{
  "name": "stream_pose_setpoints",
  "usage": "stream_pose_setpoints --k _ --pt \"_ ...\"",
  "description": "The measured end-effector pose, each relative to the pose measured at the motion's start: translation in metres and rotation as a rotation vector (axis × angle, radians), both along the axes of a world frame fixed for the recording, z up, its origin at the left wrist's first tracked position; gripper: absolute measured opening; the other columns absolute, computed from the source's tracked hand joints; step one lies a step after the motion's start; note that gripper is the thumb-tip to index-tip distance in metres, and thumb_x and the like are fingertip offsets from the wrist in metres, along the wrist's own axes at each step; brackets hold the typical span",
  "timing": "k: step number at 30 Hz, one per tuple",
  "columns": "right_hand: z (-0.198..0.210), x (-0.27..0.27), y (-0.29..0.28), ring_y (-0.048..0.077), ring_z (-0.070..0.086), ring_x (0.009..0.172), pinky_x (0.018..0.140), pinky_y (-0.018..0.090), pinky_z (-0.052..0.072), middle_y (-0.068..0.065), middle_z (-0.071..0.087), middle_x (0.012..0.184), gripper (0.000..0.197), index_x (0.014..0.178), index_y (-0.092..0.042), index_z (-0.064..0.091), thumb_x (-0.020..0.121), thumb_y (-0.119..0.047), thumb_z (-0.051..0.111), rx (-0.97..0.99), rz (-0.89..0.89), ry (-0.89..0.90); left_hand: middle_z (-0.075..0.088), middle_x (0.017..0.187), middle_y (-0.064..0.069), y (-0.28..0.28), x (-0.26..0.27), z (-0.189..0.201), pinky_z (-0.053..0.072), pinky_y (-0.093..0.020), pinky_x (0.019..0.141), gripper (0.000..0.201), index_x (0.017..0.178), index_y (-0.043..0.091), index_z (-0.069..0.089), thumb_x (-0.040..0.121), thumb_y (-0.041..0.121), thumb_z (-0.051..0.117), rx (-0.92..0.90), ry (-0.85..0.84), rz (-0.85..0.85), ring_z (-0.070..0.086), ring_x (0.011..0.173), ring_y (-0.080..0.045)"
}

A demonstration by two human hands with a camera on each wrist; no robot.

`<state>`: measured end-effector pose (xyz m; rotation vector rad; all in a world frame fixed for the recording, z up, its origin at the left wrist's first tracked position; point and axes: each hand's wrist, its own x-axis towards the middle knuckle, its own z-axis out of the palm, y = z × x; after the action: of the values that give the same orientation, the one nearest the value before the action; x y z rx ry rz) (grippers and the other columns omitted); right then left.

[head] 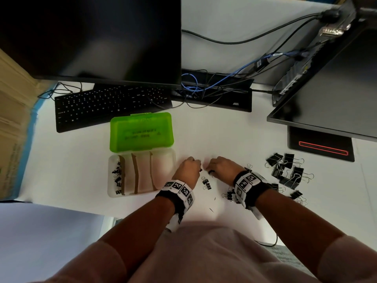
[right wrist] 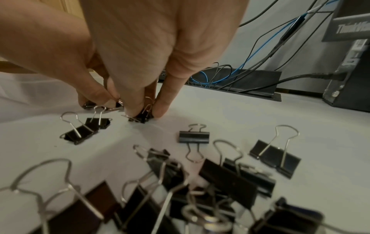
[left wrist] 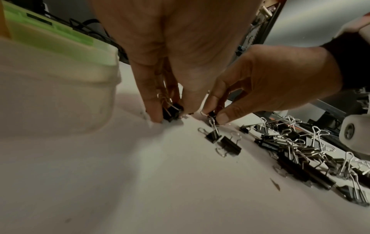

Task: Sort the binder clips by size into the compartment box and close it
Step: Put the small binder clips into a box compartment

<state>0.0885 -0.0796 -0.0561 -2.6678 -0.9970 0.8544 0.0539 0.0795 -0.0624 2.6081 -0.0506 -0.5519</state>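
The compartment box stands open left of my hands, its green lid [head: 140, 131] flipped back behind the clear base [head: 172, 160]. Several small black binder clips [head: 117, 174] lie in its leftmost compartment. My left hand [left wrist: 172, 113] pinches a small clip [left wrist: 173, 110] on the white table. Right beside it, my right hand [right wrist: 145, 114] pinches another small clip [right wrist: 142, 117] against the table. Two more small clips [left wrist: 222, 140] lie loose just in front of the hands. Medium clips [right wrist: 194, 137] sit near my right wrist.
A pile of large binder clips [head: 287, 170] lies to the right on the table. A keyboard [head: 110, 107] and monitor sit behind the box, with a cable tray [head: 216, 94] and a second monitor's base [head: 320, 146] at the back right.
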Motion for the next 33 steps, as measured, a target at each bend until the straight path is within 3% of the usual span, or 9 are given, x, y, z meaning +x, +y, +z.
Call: stream_pose_setpoints --k 7,14,18,22,26,29,33 --pt "0.008 -0.001 -0.001 0.028 0.061 0.098 0.086 0.038 0.048 0.006 0.065 0.105 0.025 0.107 -0.015 0.069 0.092 -0.012 0.049 0.035 -0.143 0.05 0.061 0.098 -0.018 0.001 0.001 0.008 0.049 -0.036 0.078 0.016 0.091 0.004 0.065 0.081 0.001 0.052 -0.11 0.0 0.106 0.059 0.09 -0.035" --pt "0.021 0.002 0.002 0.024 0.063 0.09 0.081 0.028 0.046 0.005 0.07 0.098 0.023 0.099 -0.017 0.073 0.089 -0.012 0.052 0.187 -0.305 0.006 0.063 0.086 -0.017 0.002 0.003 0.017 0.047 -0.033 0.07 0.011 0.08 0.004 0.067 0.078 0.001 0.056 -0.221 -0.041 0.132 0.059 0.079 -0.032" --pt "0.031 0.004 -0.001 0.027 0.065 0.083 0.079 0.038 0.052 0.01 0.072 0.09 0.017 0.092 -0.011 0.074 0.087 -0.01 0.057 0.293 -0.368 -0.033 0.065 0.081 -0.015 0.001 0.004 0.023 0.049 -0.033 0.069 0.008 0.075 0.007 0.066 0.078 0.004 0.06 -0.294 -0.086 0.189 0.06 0.075 -0.031" --pt "0.039 0.006 -0.004 0.02 0.065 0.086 0.08 0.024 0.049 0.007 0.073 0.093 0.015 0.095 -0.011 0.074 0.087 -0.012 0.061 0.347 -0.474 -0.021 0.065 0.082 -0.013 0.005 0.005 0.034 0.048 -0.028 0.064 0.007 0.076 0.006 0.066 0.08 0.004 0.061 -0.339 -0.106 0.225 0.06 0.071 -0.025" --pt "0.048 0.01 0.006 0.021 0.065 0.083 0.078 0.029 0.051 0.007 0.072 0.09 0.015 0.092 -0.011 0.074 0.088 -0.017 0.061 0.371 -0.457 -0.04 0.067 0.08 -0.009 0.017 0.004 0.044 0.048 -0.027 0.062 0.007 0.075 0.007 0.067 0.078 0.003 0.062 -0.356 -0.151 0.287 0.062 0.069 -0.022" --pt "0.054 0.016 0.03 0.019 0.065 0.084 0.081 0.029 0.052 0.006 0.073 0.091 0.013 0.094 -0.014 0.074 0.087 -0.015 0.063 0.416 -0.411 -0.059 0.067 0.074 -0.008 0.038 -0.001 0.055 0.042 -0.025 0.06 0.005 0.073 0.007 0.067 0.077 0.004 0.065 -0.338 -0.23 0.345 0.057 0.063 -0.017" --pt "0.066 0.019 0.078 0.02 0.067 0.082 0.081 0.031 0.052 0.007 0.074 0.089 0.013 0.091 -0.014 0.075 0.084 -0.012 0.064 0.48 -0.338 -0.058 0.069 0.076 -0.003 0.076 -0.015 0.065 0.045 -0.028 0.063 0.005 0.075 0.016 0.067 0.079 0.014 0.064 -0.227 -0.305 0.435 0.06 0.068 -0.016"
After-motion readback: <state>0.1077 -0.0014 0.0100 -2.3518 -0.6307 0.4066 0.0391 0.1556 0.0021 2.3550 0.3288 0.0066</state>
